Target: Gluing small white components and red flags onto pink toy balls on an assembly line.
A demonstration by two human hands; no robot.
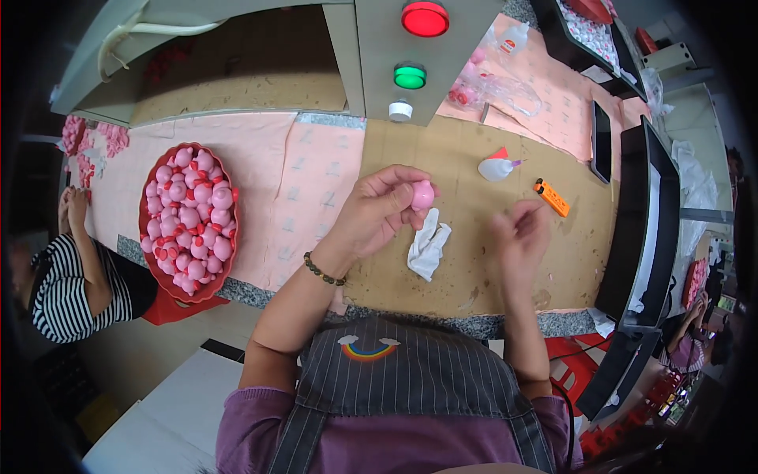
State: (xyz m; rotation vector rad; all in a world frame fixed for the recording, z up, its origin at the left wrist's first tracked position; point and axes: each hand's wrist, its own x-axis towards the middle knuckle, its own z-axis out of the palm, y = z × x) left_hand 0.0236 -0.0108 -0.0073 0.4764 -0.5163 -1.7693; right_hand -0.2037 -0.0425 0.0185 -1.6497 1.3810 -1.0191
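Your left hand (379, 209) pinches a small pink rounded piece (422, 194) between thumb and fingertips, the other fingers curled in around it; the piece sits at the very tips of those fingers, raised above the brown work surface (466, 150); it looks nearly round from here, so you cannot tell which way its long axis runs or where it points. Your right hand (517, 241) is blurred, fingers loosely bent, and whether it has hold of anything cannot be told; it hangs just to the right of the pink piece, apart from it. Below and between your two sets of fingertips lies a crumpled white cloth (429, 246) on the surface. Beyond your right fingers rest a small white bottle with a red cap (497, 166) and an orange lighter (551, 197), near each other; further right stands a dark phone (602, 142). Well to the left of your left fingers, a red oval basket (148, 178) sits on the pink cloth cover (268, 174); it is heaped full with pink rounded pieces mixed with red parts (189, 217). Far beyond your fingers, a clear plastic bag (505, 91) holds a few pink and red pieces.
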